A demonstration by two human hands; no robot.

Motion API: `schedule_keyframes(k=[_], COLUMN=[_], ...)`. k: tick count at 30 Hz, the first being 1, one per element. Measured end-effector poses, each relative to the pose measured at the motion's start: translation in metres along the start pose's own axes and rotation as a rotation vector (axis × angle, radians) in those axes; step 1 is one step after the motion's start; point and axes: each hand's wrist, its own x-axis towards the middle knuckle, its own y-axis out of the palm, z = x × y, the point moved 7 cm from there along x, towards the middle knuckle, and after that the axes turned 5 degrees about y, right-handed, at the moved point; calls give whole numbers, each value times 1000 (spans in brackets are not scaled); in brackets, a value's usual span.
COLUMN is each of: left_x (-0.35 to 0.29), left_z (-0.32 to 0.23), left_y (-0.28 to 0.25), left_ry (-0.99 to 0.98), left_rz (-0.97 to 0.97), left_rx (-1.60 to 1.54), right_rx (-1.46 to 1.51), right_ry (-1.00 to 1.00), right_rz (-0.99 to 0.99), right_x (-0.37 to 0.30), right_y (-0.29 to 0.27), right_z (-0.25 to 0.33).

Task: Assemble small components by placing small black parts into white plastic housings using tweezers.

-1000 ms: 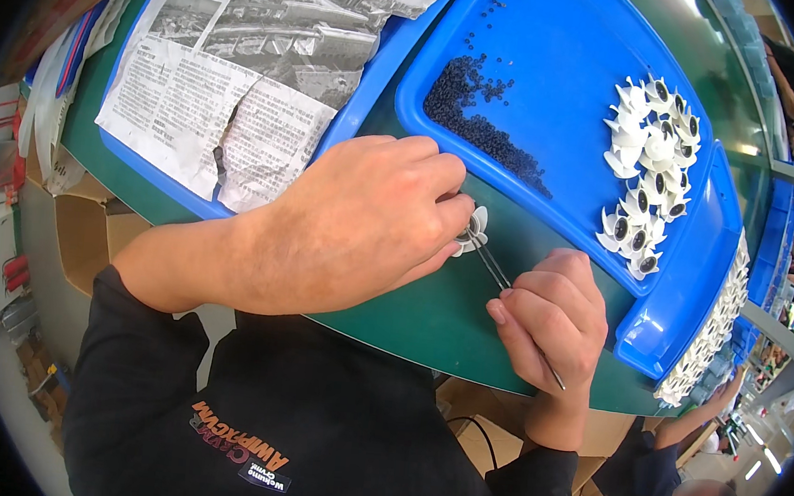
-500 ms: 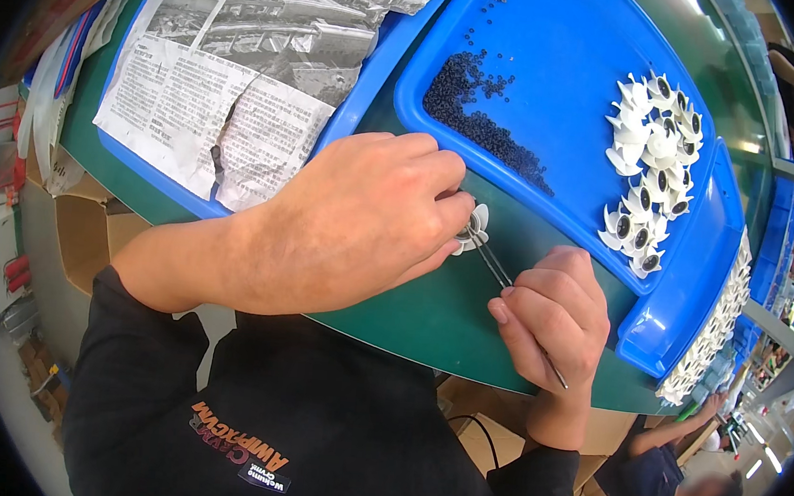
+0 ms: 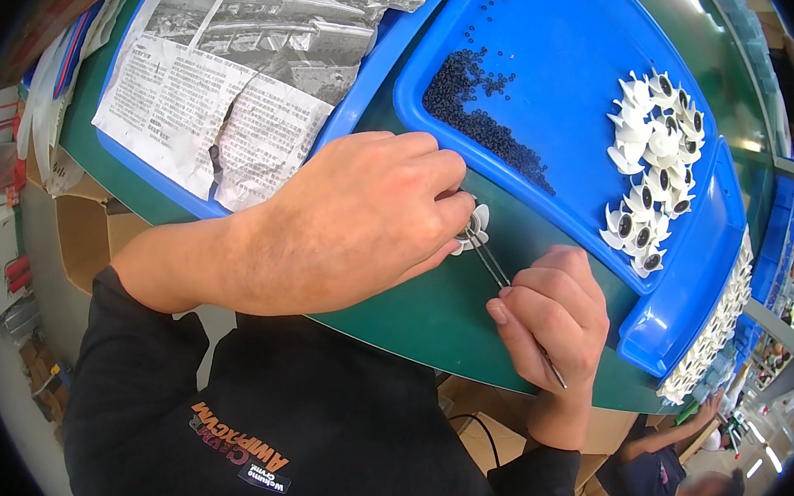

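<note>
My left hand (image 3: 386,205) is closed, its fingertips pinching a small white fan impeller (image 3: 481,219) against the green table. Part of the impeller is hidden under those fingers. In my right hand (image 3: 555,316) is a pair of metal tweezers (image 3: 491,263), held between thumb and fingers. The tweezer tips reach into the middle of the impeller, beside my left fingertips; whether they grip anything is too small to tell.
Beyond my hands a blue tray (image 3: 581,39) holds a pile of small black rings (image 3: 481,124) and several white impellers (image 3: 651,165). Newspaper (image 3: 242,77) covers another blue tray at left. More white parts (image 3: 713,320) lie at the right edge. A co-worker (image 3: 650,473) is at lower right.
</note>
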Motion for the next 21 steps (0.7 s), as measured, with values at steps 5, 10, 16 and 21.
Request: schedule_keyframes(k=[5,10,16,21], left_x=[1,1,0,-1], left_z=[2,2,0,0], left_y=[0,0,1,1], left_ry=[-2,0,6,14], left_rz=[12,2,-5,-28], left_rx=[-1,-2,5,1], right_rx=[-1,-21,-28,-42], right_ry=[5,-6,0,0], right_rz=[13,21,24,22], right_x=[2,2,0,-1], right_y=[1,4,6,1], right_z=[-1,-1,-2,1])
